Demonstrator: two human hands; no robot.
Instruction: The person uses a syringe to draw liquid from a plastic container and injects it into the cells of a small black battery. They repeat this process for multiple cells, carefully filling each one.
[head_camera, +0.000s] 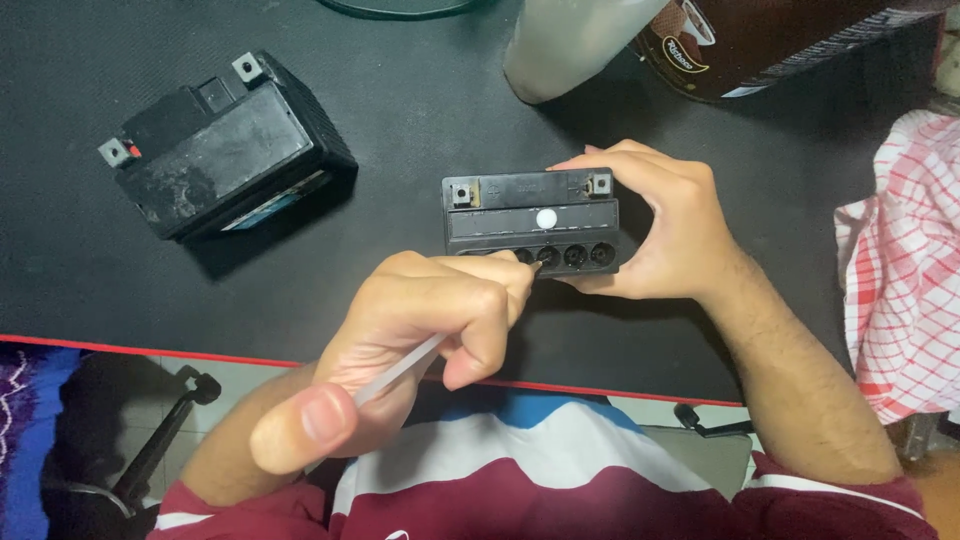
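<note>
Battery, spare (228, 150): set far left on the black mat (420, 130), tilted, terminals toward the upper left, well apart from both hands, untouched.

Left hand (415, 330): closed on a thin pale stick (400, 368), gripped between thumb and curled fingers. The stick is run from lower left to upper right, and its far end is hidden behind the fingers, at or just beside the row of round holes.

Small battery (530, 222): held at centre, directly ahead of the left hand and just beside its knuckles. Its long axis lies left to right, across the view. Two terminals are seen at the upper corners, a white round dot at mid-face, and a row of dark holes along the near edge. The left hand is nearer to the holes; the right hand is at the case's end.

Right hand (660, 225): clamped on the small battery's right end, fingers over the far side, thumb along the near side, steadying it just above or on the mat; which cannot be told.

Pale bottle (570, 40) and brown jar (760, 40): stood beyond the small battery, near but apart.

Checked cloth (900, 260): laid at far right.

Mat's near edge, red-trimmed, lies just beneath the left wrist; open mat is left between the two batteries.
</note>
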